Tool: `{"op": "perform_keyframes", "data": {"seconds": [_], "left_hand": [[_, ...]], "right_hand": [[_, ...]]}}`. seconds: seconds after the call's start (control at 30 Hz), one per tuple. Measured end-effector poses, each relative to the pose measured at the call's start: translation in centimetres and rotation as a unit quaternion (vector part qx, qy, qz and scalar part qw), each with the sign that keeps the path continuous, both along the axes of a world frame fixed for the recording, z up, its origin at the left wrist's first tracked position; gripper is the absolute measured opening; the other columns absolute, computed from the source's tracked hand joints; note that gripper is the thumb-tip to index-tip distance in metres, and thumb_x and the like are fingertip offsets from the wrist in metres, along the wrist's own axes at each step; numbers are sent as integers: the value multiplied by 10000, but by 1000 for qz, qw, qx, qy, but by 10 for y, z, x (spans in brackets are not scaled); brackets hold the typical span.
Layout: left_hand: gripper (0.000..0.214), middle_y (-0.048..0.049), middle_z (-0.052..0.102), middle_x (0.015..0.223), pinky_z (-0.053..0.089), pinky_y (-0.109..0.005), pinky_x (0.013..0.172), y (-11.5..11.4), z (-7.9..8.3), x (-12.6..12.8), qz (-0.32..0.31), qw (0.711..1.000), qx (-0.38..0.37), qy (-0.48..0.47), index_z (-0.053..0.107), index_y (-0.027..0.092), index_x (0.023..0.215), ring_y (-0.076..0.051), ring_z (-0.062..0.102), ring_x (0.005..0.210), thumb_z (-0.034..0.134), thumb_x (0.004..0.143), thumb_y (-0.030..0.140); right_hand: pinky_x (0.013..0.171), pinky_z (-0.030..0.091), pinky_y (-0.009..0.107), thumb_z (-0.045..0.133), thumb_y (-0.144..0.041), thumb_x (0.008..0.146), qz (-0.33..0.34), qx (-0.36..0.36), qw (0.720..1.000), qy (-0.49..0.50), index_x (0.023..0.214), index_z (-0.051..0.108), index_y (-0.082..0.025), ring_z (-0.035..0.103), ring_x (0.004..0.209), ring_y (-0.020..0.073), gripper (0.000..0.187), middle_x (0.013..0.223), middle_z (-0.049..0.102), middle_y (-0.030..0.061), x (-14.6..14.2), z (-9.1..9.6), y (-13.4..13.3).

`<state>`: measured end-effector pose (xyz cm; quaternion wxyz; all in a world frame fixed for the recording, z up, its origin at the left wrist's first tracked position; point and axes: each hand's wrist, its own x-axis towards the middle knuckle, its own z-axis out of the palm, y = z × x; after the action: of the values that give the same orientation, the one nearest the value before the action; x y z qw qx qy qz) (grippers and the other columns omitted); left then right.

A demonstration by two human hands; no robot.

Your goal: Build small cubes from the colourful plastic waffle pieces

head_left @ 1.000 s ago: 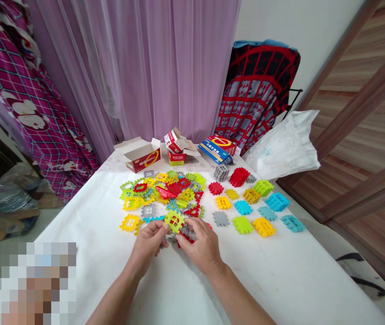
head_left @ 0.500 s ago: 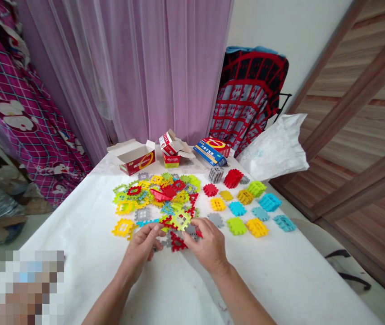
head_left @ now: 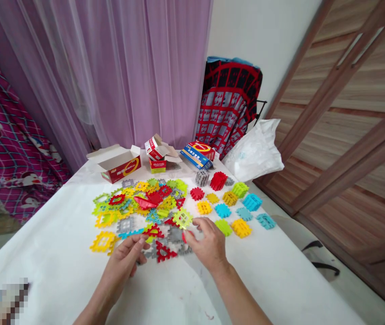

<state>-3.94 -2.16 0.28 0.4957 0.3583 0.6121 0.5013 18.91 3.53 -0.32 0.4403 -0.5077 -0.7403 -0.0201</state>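
Note:
A heap of flat, toothed plastic tiles in yellow, green, red and grey lies on the white table. My right hand pinches a lime-green square tile by its lower edge, lifted over the heap's near right side. My left hand rests at the heap's near edge with fingers loosely curled, its fingertips beside a red triangular tile and grey tiles. Another red triangle tile lies between my hands.
Right of the heap stand small stacks of tiles sorted by colour. At the table's far edge are open red cartons, a blue box and a white plastic bag. A chair with a red-black cover stands behind.
My right hand has carried the lime-green tile rightwards, away from my left hand, which let it go and dropped to the heap's edge. The view has swung right.

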Motion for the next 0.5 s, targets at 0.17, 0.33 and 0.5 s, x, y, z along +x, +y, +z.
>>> {"op": "perform_keyframes", "data": {"seconds": [0.17,0.33,0.5], "left_hand": [[723,-32,674,707,266,-189,368,3,-6,-7,-2,1000,-12,7,638,177,938,-92,472,448,693,543,780],[733,0,624,566,287,-205,370,4,-6,-5,-1,999,-18,30,636,204,893,-96,410,407,674,499,820],[701,3,627,568,325,-219,359,6,-19,-11,-34,997,-51,47,634,240,862,-114,432,401,680,477,823]], "right_hand": [[834,491,363,629,-364,790,-116,29,993,11,884,684,-201,627,891,231,196,907,697,80,82,16,56],[967,424,429,668,-398,733,-304,-68,950,-1,849,753,-216,563,1107,290,233,1200,625,109,174,38,118],[971,396,467,683,-437,746,-354,-142,923,-47,873,774,-258,505,1191,317,239,1301,579,85,204,37,141]]}}
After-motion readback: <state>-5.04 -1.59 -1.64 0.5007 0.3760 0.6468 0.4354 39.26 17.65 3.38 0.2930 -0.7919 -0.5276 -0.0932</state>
